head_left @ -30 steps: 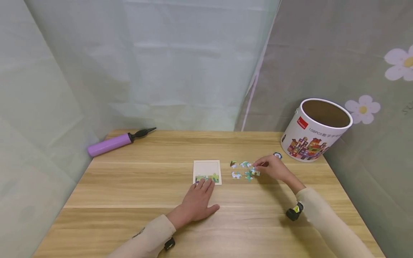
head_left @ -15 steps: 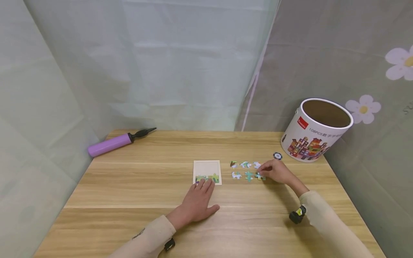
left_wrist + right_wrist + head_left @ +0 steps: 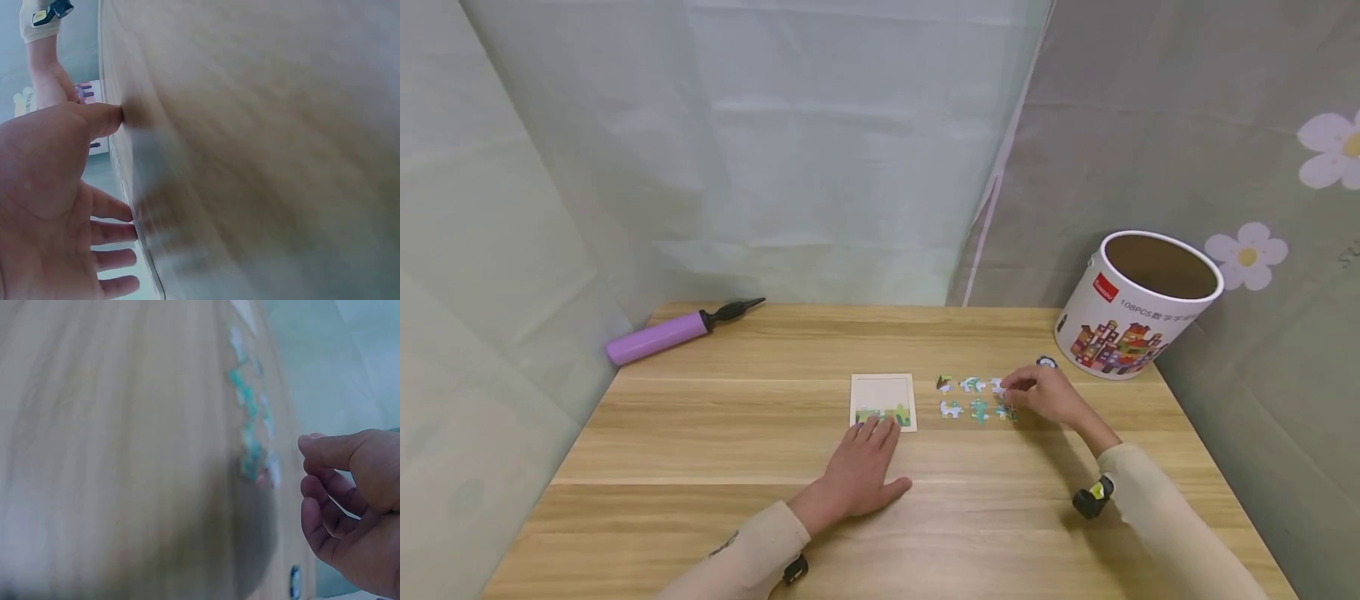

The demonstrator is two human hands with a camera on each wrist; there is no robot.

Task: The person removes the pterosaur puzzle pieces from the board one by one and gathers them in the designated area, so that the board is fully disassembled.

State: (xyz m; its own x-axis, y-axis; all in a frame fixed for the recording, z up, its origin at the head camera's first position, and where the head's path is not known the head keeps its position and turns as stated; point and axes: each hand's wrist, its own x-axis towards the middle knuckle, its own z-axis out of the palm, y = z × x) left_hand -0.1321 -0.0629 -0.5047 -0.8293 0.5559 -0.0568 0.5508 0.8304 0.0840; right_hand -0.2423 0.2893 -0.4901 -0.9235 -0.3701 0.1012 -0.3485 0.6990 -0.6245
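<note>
A small square puzzle tray (image 3: pixel 882 392) lies mid-table, with green pieces fitted along its lower part. My left hand (image 3: pixel 861 471) lies palm down with straight fingers, the fingertips resting on the tray's near edge; the left wrist view shows this hand (image 3: pixel 50 206) from the side. Right of the tray, several loose jigsaw pieces (image 3: pixel 980 410) lie in two rows. Above the rightmost ones, including a green and white piece (image 3: pixel 1003 412), hovers my right hand (image 3: pixel 1047 396). In the right wrist view its fingers (image 3: pixel 340 450) are loosely bent, with nothing visible between them.
A white bucket (image 3: pixel 1131 329) with printed blocks stands at the back right. Beside it lies a small round dark-rimmed disc (image 3: pixel 1047 362), partly hidden by the right hand. A purple hand pump (image 3: pixel 658 337) lies at the back left. Curtains hang behind the table.
My right hand brought a jigsaw piece to the lower right of the rows, let it go, and has lifted slightly off it. The left hand has stayed in place.
</note>
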